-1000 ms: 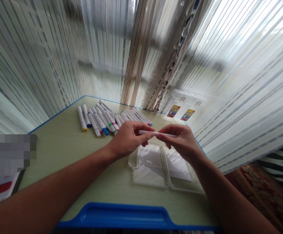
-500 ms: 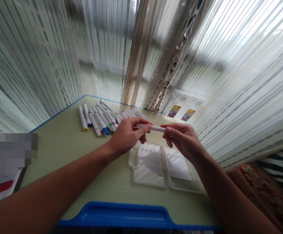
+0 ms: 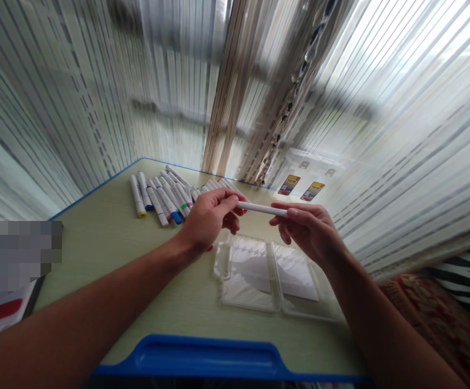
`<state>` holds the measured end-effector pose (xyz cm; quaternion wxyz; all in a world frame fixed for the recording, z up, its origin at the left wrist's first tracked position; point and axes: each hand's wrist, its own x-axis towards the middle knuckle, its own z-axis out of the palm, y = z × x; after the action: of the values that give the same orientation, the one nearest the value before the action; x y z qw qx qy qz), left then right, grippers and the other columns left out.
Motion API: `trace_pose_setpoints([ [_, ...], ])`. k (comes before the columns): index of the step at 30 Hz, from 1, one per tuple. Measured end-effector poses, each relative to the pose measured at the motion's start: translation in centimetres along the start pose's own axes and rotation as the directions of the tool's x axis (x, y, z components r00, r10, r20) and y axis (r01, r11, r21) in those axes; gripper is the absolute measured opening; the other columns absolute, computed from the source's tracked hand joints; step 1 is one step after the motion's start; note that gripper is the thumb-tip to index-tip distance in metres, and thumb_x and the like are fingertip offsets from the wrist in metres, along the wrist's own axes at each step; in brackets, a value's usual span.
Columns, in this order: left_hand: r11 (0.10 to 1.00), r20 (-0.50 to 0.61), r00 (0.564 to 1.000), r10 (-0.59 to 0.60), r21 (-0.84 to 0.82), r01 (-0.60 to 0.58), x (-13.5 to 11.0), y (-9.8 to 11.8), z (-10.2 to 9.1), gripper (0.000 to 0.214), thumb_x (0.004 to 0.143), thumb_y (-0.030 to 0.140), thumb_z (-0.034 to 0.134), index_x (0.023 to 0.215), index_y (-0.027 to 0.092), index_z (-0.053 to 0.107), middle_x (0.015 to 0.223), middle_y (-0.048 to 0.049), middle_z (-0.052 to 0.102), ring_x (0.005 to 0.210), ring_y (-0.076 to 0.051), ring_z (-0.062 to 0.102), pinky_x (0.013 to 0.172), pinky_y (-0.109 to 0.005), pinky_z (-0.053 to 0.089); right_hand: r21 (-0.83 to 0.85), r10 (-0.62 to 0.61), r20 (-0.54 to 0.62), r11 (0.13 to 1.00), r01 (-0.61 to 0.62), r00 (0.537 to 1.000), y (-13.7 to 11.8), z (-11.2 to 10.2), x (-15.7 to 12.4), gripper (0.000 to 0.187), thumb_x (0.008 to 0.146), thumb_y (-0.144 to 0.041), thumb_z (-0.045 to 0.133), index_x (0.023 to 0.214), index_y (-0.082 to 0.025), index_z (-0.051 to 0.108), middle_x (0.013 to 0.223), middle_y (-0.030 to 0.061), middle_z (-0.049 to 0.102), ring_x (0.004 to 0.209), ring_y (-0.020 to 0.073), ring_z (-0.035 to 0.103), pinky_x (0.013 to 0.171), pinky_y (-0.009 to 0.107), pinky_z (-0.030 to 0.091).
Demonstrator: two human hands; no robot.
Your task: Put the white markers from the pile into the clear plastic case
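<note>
Both hands are up over the clear case (image 3: pixel 273 275), which lies open and flat on the surface (image 3: pixel 109 237). The left hand (image 3: pixel 208 219) is closed on one end of a white marker (image 3: pixel 261 208), and the right hand (image 3: pixel 310 229) pinches the other end between thumb and fingers. The marker is level in the air, just above the case's far edge. Beyond the case, to its far left, a row of markers (image 3: pixel 166 197) lies side by side. On the near side of the case runs a blue rim (image 3: pixel 206 359).
</note>
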<state>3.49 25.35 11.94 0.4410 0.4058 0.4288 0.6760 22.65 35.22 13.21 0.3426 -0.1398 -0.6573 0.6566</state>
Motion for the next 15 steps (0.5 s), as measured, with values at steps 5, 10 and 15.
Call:
trace_pose_setpoints([
  [5, 0.998, -0.003, 1.000, -0.014, -0.065, 0.014, 0.07, 0.04, 0.02, 0.015, 0.090, 0.016, 0.047, 0.088, 0.011, 0.062, 0.071, -0.0035, 0.061, 0.047, -0.012, 0.057, 0.044, -0.024, 0.046, 0.020, 0.006, -0.019, 1.000, -0.006, 1.000, -0.04, 0.12, 0.06, 0.023, 0.086, -0.019, 0.060, 0.099, -0.014, 0.078, 0.079, 0.0114, 0.077, 0.046, 0.0118, 0.060, 0.043, 0.023, 0.045],
  [10, 0.997, -0.016, 1.000, -0.013, -0.073, 0.012, -0.06, 0.00, 0.11, 0.016, 0.090, 0.016, 0.046, 0.088, 0.011, 0.061, 0.070, -0.0032, 0.061, 0.046, -0.011, 0.056, 0.044, -0.024, 0.045, 0.041, 0.018, -0.038, 0.999, -0.016, 0.999, -0.12, 0.20, 0.10, 0.023, 0.085, -0.022, 0.060, 0.098, -0.013, 0.077, 0.078, 0.0116, 0.077, 0.046, 0.0128, 0.061, 0.043, 0.024, 0.046],
  [15, 0.998, -0.022, 1.000, -0.009, -0.061, 0.008, -0.07, -0.09, 0.15, 0.014, 0.091, 0.016, 0.048, 0.090, 0.011, 0.061, 0.071, -0.0024, 0.062, 0.047, -0.011, 0.056, 0.045, -0.023, 0.046, -0.018, 0.006, -0.052, 1.000, -0.007, 0.999, -0.01, 0.26, 0.00, 0.020, 0.082, -0.025, 0.068, 0.097, -0.016, 0.078, 0.078, 0.0103, 0.077, 0.047, 0.0125, 0.060, 0.043, 0.025, 0.046],
])
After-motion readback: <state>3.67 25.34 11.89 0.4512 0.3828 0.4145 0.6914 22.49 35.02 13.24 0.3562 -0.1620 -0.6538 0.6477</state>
